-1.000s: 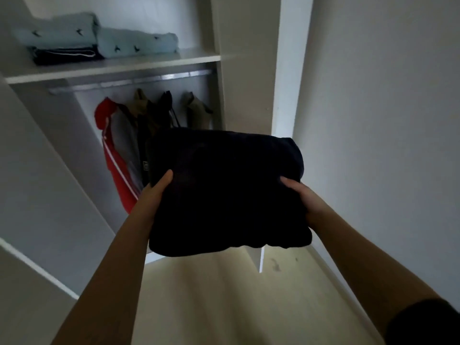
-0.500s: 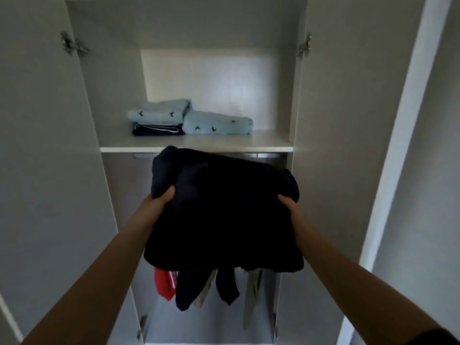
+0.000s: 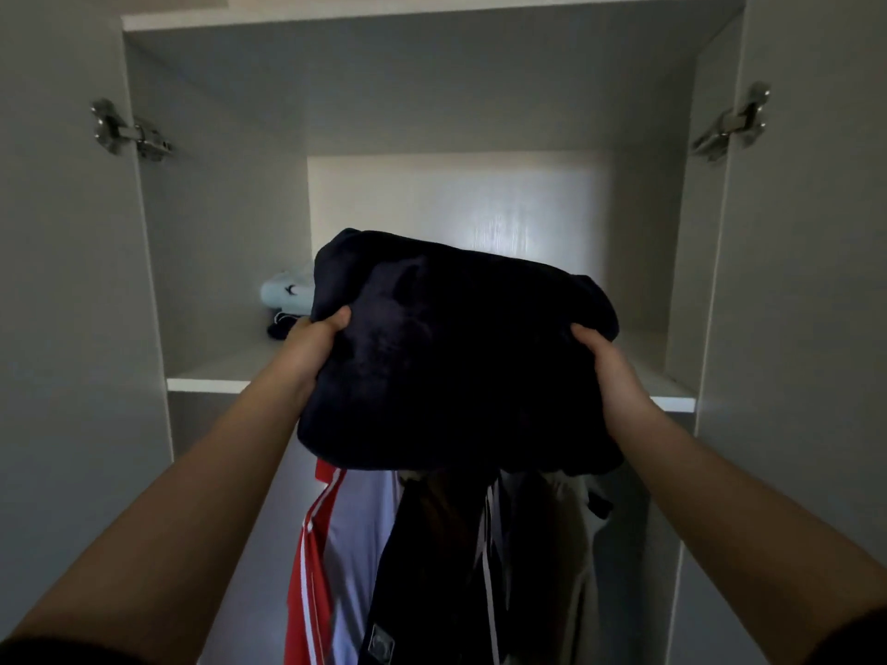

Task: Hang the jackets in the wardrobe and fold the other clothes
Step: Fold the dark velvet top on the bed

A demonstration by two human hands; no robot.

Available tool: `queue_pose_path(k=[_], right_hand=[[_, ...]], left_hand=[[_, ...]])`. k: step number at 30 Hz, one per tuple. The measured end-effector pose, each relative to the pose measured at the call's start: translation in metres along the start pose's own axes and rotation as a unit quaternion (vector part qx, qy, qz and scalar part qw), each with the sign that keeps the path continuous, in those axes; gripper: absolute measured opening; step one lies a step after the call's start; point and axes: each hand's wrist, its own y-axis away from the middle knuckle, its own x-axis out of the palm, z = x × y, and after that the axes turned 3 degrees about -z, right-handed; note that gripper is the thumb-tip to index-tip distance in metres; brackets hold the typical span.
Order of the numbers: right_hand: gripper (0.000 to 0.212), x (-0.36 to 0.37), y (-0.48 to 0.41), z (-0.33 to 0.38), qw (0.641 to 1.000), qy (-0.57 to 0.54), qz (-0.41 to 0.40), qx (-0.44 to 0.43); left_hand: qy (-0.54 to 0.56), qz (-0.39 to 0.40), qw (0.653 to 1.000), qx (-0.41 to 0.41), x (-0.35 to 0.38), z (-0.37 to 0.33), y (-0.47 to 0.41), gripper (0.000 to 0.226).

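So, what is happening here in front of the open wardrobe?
A person holds a folded dark garment with both hands, the left hand gripping its left edge and the right hand its right edge. It is raised at the level of the upper shelf, not yet set down. Light blue folded clothes lie at the shelf's left rear, and jackets hang below.

A pale grey laminate wardrobe point(image 3: 432, 88) stands open. Its white shelf edge point(image 3: 206, 385) runs below the fingers point(image 3: 336, 323); steel door hinges point(image 3: 129, 134) sit above them, each side. Light brightens the back panel point(image 3: 456, 199).
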Motion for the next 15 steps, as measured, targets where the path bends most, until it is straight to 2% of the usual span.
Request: queue_pose_path(k=[5,11,15], right_hand=[[0.011,0.038,-0.085,0.022,0.997,0.007,-0.061,-0.055],[0.018,0.056,-0.179,0.046,0.99,0.042,-0.103,-0.082],[0.014,0.065,-0.248,0.048,0.989,0.06,-0.105,-0.089]], left_hand=[[-0.058,0.008,0.998,0.019,0.024,-0.016,-0.128,0.039],[-0.102,0.052,0.993,0.019,0.073,-0.021,-0.256,0.054],[-0.121,0.065,0.99,0.013,0.094,-0.013,-0.319,0.058]])
